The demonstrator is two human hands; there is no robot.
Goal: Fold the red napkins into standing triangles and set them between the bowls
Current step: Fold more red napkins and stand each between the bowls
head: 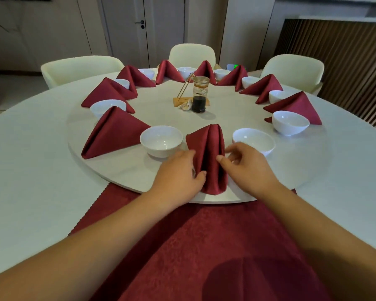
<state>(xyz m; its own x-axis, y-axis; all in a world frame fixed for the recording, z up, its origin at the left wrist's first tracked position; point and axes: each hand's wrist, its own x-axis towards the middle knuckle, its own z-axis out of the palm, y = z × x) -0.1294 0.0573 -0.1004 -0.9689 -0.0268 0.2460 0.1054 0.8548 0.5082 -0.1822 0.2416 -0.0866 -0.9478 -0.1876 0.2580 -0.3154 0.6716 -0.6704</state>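
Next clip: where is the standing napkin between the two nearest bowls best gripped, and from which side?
Probably the napkin by its two outer folds, low down, coming from the near edge of the turntable: the folds stand upright running toward that edge, and bowls flank it.
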